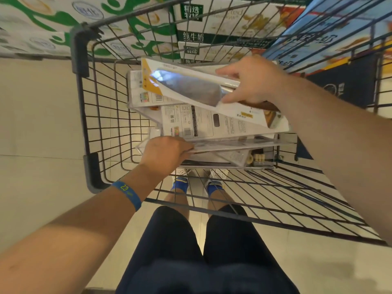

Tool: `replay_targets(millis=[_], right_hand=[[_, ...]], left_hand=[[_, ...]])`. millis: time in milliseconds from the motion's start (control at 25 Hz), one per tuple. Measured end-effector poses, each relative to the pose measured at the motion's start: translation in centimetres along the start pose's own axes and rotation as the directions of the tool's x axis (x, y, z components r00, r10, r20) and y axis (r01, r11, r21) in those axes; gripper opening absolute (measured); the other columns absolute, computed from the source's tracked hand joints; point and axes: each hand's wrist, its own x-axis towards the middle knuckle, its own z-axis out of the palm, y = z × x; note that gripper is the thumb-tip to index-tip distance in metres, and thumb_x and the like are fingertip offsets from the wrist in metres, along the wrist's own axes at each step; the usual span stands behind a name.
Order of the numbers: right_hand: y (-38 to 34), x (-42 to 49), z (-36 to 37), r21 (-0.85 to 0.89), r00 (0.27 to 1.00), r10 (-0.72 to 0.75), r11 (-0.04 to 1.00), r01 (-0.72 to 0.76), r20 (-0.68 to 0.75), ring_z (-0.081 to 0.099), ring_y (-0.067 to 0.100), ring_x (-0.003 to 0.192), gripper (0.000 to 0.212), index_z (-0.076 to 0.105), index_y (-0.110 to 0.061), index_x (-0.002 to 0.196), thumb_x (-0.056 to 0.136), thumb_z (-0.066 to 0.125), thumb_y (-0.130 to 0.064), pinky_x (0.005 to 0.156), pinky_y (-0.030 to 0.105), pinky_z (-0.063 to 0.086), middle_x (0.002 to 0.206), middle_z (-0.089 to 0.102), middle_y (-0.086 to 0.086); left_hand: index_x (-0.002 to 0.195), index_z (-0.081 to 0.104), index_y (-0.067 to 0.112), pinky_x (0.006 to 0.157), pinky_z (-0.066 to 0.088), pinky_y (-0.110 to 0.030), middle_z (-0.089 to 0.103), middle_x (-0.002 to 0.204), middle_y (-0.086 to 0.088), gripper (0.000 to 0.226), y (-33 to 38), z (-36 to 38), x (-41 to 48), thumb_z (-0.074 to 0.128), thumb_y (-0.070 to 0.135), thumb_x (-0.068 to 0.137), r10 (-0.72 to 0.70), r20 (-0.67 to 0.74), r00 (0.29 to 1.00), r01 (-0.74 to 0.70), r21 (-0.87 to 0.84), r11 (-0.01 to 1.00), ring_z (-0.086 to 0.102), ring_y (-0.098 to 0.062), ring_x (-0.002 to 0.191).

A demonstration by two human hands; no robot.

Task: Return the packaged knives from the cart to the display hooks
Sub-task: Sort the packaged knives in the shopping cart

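A wire shopping cart holds several packaged knives. My right hand grips the top packaged knife, a wide steel blade in clear plastic on a white and yellow card, lifted above the pile. Under it lies another knife package with its printed back up. My left hand holds the near edge of a clear knife package lower in the pile. A blue wristband is on my left wrist. No display hooks are in view.
Stacked milk cartons in green and white stand beyond the cart's far end, and blue boxes are at the upper right. Beige floor tiles lie to the left. My legs and shoes show beneath the cart's near end.
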Motion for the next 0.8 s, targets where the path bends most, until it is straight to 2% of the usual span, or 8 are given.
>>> replay_targets(millis=[160, 280, 360, 440, 520, 640, 720, 800], right_hand=[[-0.8, 0.9, 1.0, -0.145, 0.914, 0.126, 0.97, -0.195, -0.387, 0.063, 0.031, 0.097, 0.033, 0.063, -0.016, 0.123, 0.097, 0.064, -0.035, 0.08, 0.042, 0.046, 0.109, 0.069, 0.011], [-2.3, -1.5, 3.5, 0.102, 0.96, 0.142, 0.988, -0.12, -0.241, 0.058, 0.026, 0.118, 0.041, 0.064, -0.021, 0.131, 0.101, 0.055, -0.048, 0.091, 0.039, 0.044, 0.126, 0.065, 0.003], [-1.8, -4.6, 5.6, 0.364, 0.928, 0.28, 0.914, -0.179, -0.246, 0.057, 0.02, 0.123, 0.045, 0.063, -0.022, 0.134, 0.102, 0.05, -0.052, 0.097, 0.035, 0.042, 0.133, 0.065, -0.001], [-1.0, -7.8, 8.3, 0.659, 0.738, 0.605, 0.69, -0.3, -0.298, 0.061, 0.017, 0.117, 0.04, 0.064, -0.022, 0.13, 0.101, 0.054, -0.048, 0.091, 0.028, 0.043, 0.126, 0.067, -0.003], [-1.2, -9.8, 10.5, 0.837, 0.603, 0.797, 0.35, -0.421, -0.03, 0.067, 0.017, 0.107, 0.026, 0.064, -0.028, 0.115, 0.099, 0.058, -0.048, 0.078, 0.027, 0.049, 0.114, 0.069, -0.007], [-2.7, -8.9, 10.8, 0.838, 0.631, 0.624, -0.071, -0.541, 0.461, 0.07, 0.019, 0.099, 0.041, 0.066, -0.024, 0.105, 0.091, 0.063, -0.063, 0.075, 0.033, 0.06, 0.108, 0.07, 0.0], [-3.6, -7.2, 9.9, 0.829, 0.679, 0.481, -0.261, -0.494, 0.555, 0.074, 0.021, 0.096, 0.062, 0.064, -0.018, 0.111, 0.082, 0.065, -0.073, 0.079, 0.037, 0.062, 0.11, 0.072, 0.006], [-4.2, -5.5, 9.5, 0.85, 0.782, 0.383, -0.406, -0.336, 0.492, 0.077, 0.022, 0.096, 0.062, 0.064, -0.016, 0.118, 0.086, 0.064, -0.069, 0.085, 0.041, 0.061, 0.109, 0.078, 0.006]], left_hand=[[0.111, 0.078, 0.028, 0.071, 0.056, -0.039, 0.076, 0.103, 0.003, 0.033, -0.1, -0.9, 0.4, 0.054, 0.048, 0.1, 0.015, -0.078, 0.997, -0.026, -0.145, 0.989, 0.072, -0.024, 0.091], [0.106, 0.08, 0.031, 0.069, 0.055, -0.031, 0.078, 0.089, 0.002, 0.029, -0.4, -1.9, 0.9, 0.063, 0.052, 0.094, -0.034, -0.109, 0.993, 0.004, -0.27, 0.963, 0.072, -0.021, 0.078], [0.104, 0.08, 0.033, 0.066, 0.055, -0.026, 0.078, 0.084, 0.007, 0.028, -1.0, -2.8, 1.9, 0.068, 0.054, 0.089, -0.101, -0.066, 0.993, 0.063, -0.429, 0.901, 0.07, -0.013, 0.074], [0.103, 0.079, 0.035, 0.061, 0.05, -0.011, 0.074, 0.081, 0.017, 0.028, -1.7, -3.4, 3.3, 0.071, 0.055, 0.086, -0.148, 0.029, 0.989, 0.14, -0.542, 0.828, 0.067, 0.002, 0.073], [0.098, 0.08, 0.036, 0.062, 0.05, -0.007, 0.072, 0.078, 0.024, 0.026, -2.1, -3.8, 4.1, 0.076, 0.055, 0.08, -0.196, 0.131, 0.972, 0.233, -0.642, 0.73, 0.065, 0.009, 0.077], [0.089, 0.081, 0.03, 0.074, 0.061, -0.028, 0.078, 0.084, 0.009, 0.025, -2.6, -4.8, 4.3, 0.08, 0.051, 0.076, -0.298, 0.184, 0.936, 0.313, -0.823, 0.474, 0.072, -0.008, 0.08], [0.086, 0.081, 0.021, 0.075, 0.062, -0.035, 0.078, 0.086, -0.003, 0.025, -2.5, -5.5, 4.1, 0.081, 0.045, 0.08, -0.382, 0.142, 0.913, 0.259, -0.926, 0.275, 0.074, -0.019, 0.079], [0.082, 0.079, 0.021, 0.065, 0.061, -0.032, 0.078, 0.082, -0.004, 0.02, -1.9, -5.7, 4.1, 0.079, 0.041, 0.084, -0.378, 0.133, 0.916, 0.216, -0.959, 0.186, 0.073, -0.016, 0.072]])
